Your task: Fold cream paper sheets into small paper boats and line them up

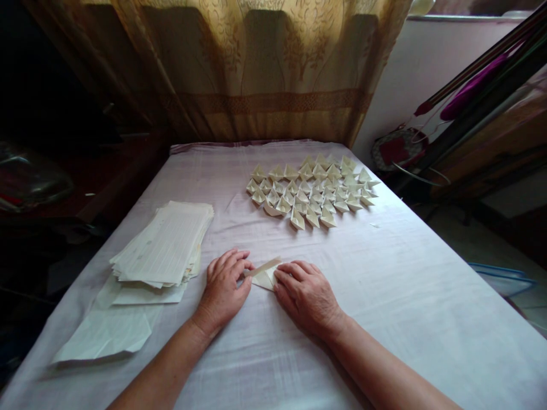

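Note:
A small piece of folded paper (264,277) lies on the cloth between my hands, with one flap standing up along its far side. My left hand (227,285) has the paper's left corner between thumb and fingers. On the other side, my right hand (305,293) rests with its bent fingers and thumb closed on the right end, covering that part. Beyond them sit several rows of folded paper boats (310,191), packed close together. To the left is a stack of lined paper sheets (164,245).
A pale cloth covers the table (384,319). Loose sheets (106,330) stick out under the stack's near side. A gold curtain (265,68) hangs behind the far edge. Right of the table are a bag (397,149) and a blue-rimmed item (499,276) lower down.

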A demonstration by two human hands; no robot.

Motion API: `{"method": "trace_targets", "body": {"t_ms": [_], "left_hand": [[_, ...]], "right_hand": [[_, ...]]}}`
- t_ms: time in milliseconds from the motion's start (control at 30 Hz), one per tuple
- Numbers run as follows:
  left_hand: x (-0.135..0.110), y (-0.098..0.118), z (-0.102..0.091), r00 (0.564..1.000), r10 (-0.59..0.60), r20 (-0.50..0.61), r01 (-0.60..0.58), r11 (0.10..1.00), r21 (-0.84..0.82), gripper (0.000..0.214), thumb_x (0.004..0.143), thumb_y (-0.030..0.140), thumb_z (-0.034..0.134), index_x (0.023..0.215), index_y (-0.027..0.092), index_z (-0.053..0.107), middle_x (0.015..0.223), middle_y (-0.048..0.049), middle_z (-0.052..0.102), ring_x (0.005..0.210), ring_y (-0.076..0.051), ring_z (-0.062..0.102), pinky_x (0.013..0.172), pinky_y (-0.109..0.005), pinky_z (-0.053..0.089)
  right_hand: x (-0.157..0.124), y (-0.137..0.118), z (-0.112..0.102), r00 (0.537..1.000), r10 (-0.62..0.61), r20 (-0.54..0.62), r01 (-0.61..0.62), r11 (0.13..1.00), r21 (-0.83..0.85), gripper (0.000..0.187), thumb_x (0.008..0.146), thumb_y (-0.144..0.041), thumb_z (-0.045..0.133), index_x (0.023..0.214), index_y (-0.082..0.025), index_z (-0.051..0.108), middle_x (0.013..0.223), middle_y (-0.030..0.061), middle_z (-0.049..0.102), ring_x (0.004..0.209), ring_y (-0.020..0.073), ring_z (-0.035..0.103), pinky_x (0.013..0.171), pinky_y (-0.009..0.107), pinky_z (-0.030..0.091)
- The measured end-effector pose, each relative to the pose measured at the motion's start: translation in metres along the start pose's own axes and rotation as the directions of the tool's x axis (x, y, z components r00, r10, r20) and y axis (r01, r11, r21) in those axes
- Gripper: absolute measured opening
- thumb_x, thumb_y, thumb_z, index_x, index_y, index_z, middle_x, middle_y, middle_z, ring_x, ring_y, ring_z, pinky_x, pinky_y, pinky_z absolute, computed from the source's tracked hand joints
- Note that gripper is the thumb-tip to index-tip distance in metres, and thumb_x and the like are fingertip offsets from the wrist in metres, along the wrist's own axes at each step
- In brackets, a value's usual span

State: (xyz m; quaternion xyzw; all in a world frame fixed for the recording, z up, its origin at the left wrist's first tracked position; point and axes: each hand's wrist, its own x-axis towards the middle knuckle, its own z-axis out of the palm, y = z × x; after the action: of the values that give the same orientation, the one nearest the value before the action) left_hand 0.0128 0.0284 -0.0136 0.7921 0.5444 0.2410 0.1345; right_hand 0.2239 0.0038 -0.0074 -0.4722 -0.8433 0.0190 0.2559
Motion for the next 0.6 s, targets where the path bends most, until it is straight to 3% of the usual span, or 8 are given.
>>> {"method": "trace_targets", "body": {"t_ms": [167,400,600], "left_hand": [[-0.0035,-0.0002,0.0005,0.995,0.09,-0.034,-0.091,0.995,-0.029,0.022,0.081,0.01,0.059,0.092,0.027,0.067,0.112,-0.0006,0.073,0.12,-0.026,0.057,0.103,-0.048,0.034],[-0.0049,0.0043,-0.0036,0.974,0.219,-0.052,-0.222,0.973,-0.062,0.027,0.079,0.001,0.058,0.089,0.024,0.066,0.089,0.0022,0.072,0.093,-0.019,0.061,0.091,-0.038,0.037],[-0.005,0.0044,-0.0025,0.952,0.304,-0.044,-0.306,0.952,-0.026,0.031,0.089,0.01,0.056,0.108,0.029,0.071,0.093,-0.0007,0.07,0.09,-0.019,0.058,0.088,-0.038,0.039]], "right_hand": [[-0.0001,-0.0036,0.0025,0.999,0.023,-0.03,-0.024,0.999,-0.041,0.017,0.09,-0.035,0.064,0.095,-0.019,0.067,0.102,0.007,0.071,0.092,0.0231,0.06,0.081,0.036,0.043],[-0.0018,-0.0064,0.0065,0.997,0.028,-0.076,-0.033,0.997,-0.066,0.014,0.09,-0.033,0.065,0.091,-0.019,0.066,0.102,0.0055,0.071,0.09,0.0221,0.06,0.08,0.035,0.04],[-0.0047,-0.0054,0.0049,0.997,0.003,-0.082,-0.009,0.998,-0.067,0.009,0.091,-0.027,0.062,0.091,-0.02,0.066,0.103,0.0058,0.072,0.093,0.0212,0.061,0.082,0.034,0.04]]}}
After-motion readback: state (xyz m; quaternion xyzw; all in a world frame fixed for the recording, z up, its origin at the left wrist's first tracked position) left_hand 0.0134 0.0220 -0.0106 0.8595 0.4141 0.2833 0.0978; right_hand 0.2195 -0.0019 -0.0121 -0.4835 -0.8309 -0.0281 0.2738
